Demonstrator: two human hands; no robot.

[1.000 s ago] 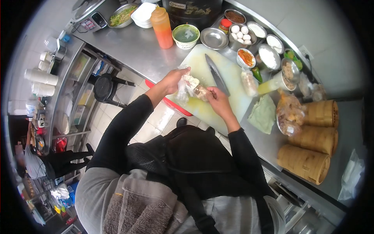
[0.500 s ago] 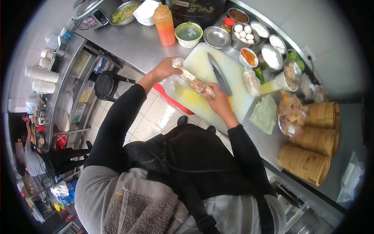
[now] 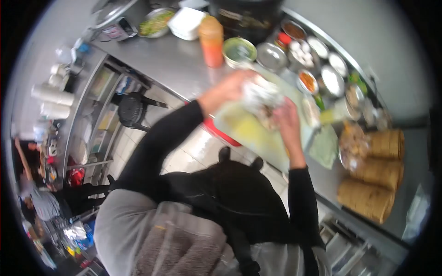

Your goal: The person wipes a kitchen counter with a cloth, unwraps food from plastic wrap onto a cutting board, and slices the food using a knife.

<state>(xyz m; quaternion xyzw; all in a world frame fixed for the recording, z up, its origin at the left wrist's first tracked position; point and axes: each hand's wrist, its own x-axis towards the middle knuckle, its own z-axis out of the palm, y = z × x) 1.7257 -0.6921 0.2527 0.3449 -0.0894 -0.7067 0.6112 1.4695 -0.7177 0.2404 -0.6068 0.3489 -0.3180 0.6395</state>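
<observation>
Over the cutting board [image 3: 244,126], my left hand [image 3: 231,87] is closed on a crumpled clear plastic bag [image 3: 261,95]. My right hand [image 3: 286,118] grips a brownish piece of meat [image 3: 267,120] at the bag's lower right side; motion blur smears both hands. The meat is partly covered by the bag, and how far it sits inside I cannot tell. Yellowish liquid stains the board below. The knife is hidden behind my hands and the bag.
Behind the board stand an orange squeeze bottle [image 3: 211,41], a green-sauce tub [image 3: 239,51] and a bowl of eggs [image 3: 302,55]. Bamboo steamers [image 3: 366,200] and a green cloth [image 3: 323,146] lie at right. A black stool [image 3: 131,110] and another person [image 3: 46,202] are at left.
Both hands have moved right and the left has brought the bag over the meat, between the hands. The knife has gone from sight. The whole view has shifted slightly.
</observation>
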